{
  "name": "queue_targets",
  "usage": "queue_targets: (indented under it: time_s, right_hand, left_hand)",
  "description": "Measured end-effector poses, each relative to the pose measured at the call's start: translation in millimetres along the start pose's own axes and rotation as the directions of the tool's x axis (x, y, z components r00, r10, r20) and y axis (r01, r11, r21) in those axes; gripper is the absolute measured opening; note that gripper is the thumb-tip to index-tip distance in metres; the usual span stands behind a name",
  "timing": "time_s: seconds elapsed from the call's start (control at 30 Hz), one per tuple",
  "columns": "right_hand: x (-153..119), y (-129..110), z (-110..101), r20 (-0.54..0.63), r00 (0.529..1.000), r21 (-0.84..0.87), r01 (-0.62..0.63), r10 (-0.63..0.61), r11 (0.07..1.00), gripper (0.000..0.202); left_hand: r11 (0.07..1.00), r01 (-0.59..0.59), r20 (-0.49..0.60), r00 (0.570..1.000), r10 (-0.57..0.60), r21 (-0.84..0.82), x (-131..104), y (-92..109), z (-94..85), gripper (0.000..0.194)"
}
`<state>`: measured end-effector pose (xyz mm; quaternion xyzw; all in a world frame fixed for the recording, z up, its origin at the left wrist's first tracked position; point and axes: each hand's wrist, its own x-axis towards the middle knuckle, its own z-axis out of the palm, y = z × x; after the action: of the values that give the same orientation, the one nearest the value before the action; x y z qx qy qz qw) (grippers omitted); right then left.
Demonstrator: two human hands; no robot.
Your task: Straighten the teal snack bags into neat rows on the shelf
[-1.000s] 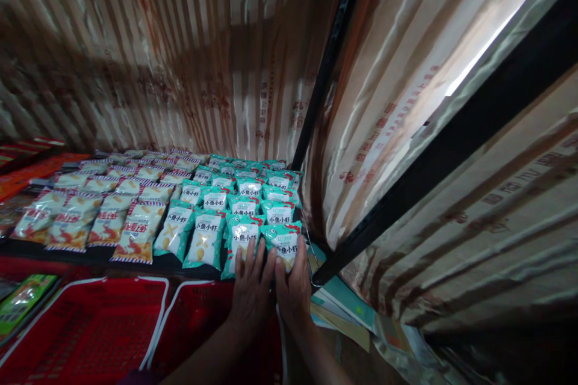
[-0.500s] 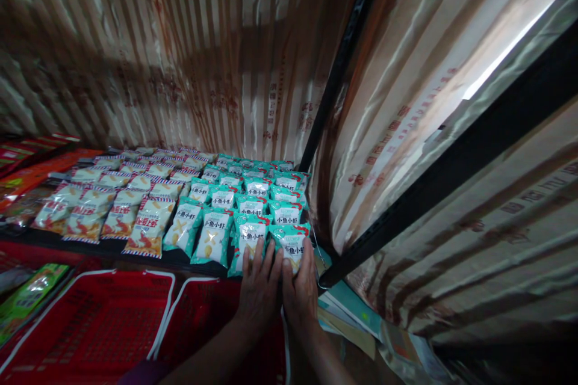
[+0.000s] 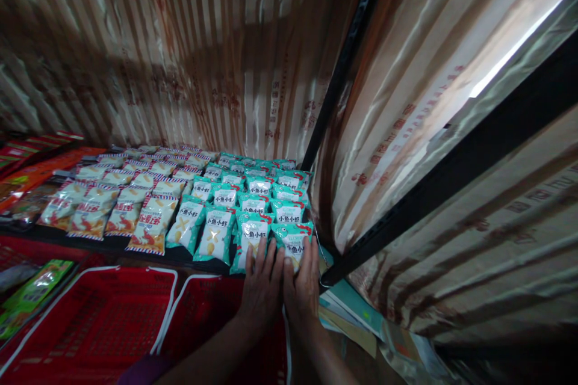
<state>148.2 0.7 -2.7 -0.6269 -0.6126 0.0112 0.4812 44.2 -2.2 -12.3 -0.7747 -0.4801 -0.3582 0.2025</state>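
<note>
Rows of teal-and-white snack bags [image 3: 214, 234] stand on a dark shelf. My left hand [image 3: 262, 289] lies with fingers stretched over the lower front of one teal snack bag [image 3: 253, 231], its fingertips touching the plastic. Close beside it, my right hand [image 3: 303, 292] is at the corner snack bag [image 3: 293, 234], thumb on the lower front and straight fingers along the right side. Neither hand is closed around a bag. My palms and fingers hide the lower parts of both bags.
White-and-orange snack bags [image 3: 149, 222] fill the shelf to the left. Red baskets [image 3: 106, 313] with white handles sit below the shelf front. A black metal post [image 3: 361, 252] rises at the right. Pleated printed sheeting [image 3: 253, 72] hangs behind, and flattened cardboard [image 3: 350, 328] lies lower right.
The view has shifted very slightly, so everything sits a little further right and higher. Both hands stay on the same two front bags, with almost no visible movement.
</note>
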Motion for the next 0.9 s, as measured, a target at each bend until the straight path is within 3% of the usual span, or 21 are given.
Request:
queue_targets:
  time_s: [0.17,0.57,0.9]
  right_hand:
    - [-0.7,1.8,1.2,-0.009,0.998,-0.034,0.062,-0.062,0.998,0.059]
    - [-1.7,1.4,1.4,-0.011,0.997,-0.091,0.080,-0.081,0.993,0.058]
    - [-1.1,-6.0,0.1,-0.045,0.984,-0.149,0.167,-0.175,0.975,0.060]
  left_hand:
    - [1.000,0.004,0.005,1.000,-0.004,0.009,1.0,0.3,-1.5,0.038]
    - [0.997,-0.037,0.084,0.996,0.031,0.061,-2.8,1.5,1.9,0.041]
    - [1.000,-0.030,0.002,1.000,0.030,-0.001,-3.5,-0.2,0.7,0.038]
